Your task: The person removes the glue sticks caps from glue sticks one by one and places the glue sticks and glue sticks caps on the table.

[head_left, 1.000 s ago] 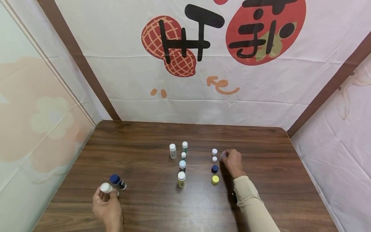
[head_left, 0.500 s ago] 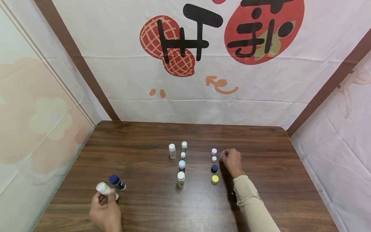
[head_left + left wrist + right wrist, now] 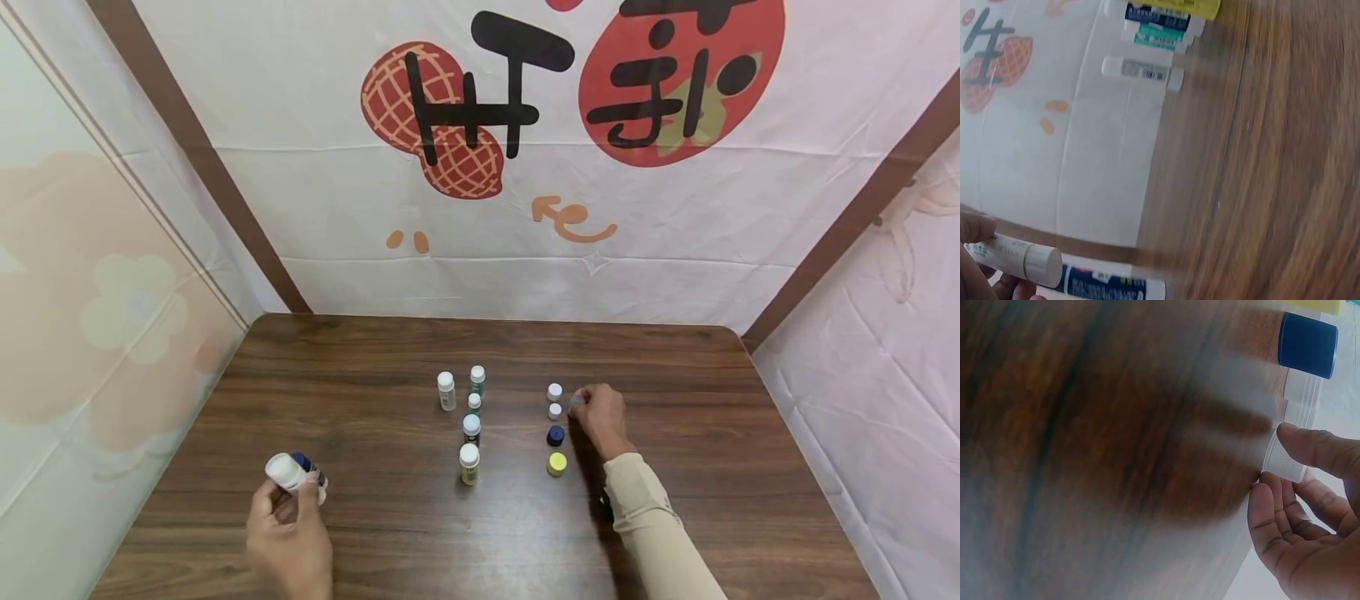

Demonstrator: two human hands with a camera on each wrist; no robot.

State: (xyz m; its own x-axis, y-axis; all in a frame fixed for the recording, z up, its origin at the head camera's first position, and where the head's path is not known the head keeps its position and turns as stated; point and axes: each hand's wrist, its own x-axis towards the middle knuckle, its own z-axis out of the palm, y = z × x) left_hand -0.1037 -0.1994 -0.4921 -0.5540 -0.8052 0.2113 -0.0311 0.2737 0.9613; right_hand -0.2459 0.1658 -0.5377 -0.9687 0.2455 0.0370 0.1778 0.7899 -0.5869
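Note:
My left hand (image 3: pixel 292 537) grips a small white bottle (image 3: pixel 288 472) at the left of the table, tilted with its white cap end up and to the left. Just behind it stands a dark-labelled bottle with a blue cap (image 3: pixel 302 461), partly covered by the white one. In the left wrist view the white bottle (image 3: pixel 1013 256) overlaps the navy bottle (image 3: pixel 1107 284). At the right, my right hand (image 3: pixel 603 419) pinches a clear ribbed cap (image 3: pixel 1285 461) between thumb and fingers, low at the tabletop. A dark blue cap (image 3: pixel 1308 345) sits further along in that view.
Several white-capped bottles stand mid-table, among them a white one (image 3: pixel 447 393) and a yellow-labelled one (image 3: pixel 469 468). Left of my right hand, loose caps form a column: white caps (image 3: pixel 555 392), a dark blue cap (image 3: pixel 556 436) and a yellow cap (image 3: pixel 557 464). A printed cloth (image 3: pixel 330 200) hangs behind the table.
My left hand first shifted slightly left, tilting the white bottle, then moved right and up until the bottle overlapped the blue-capped one. The right hand has stayed in place.

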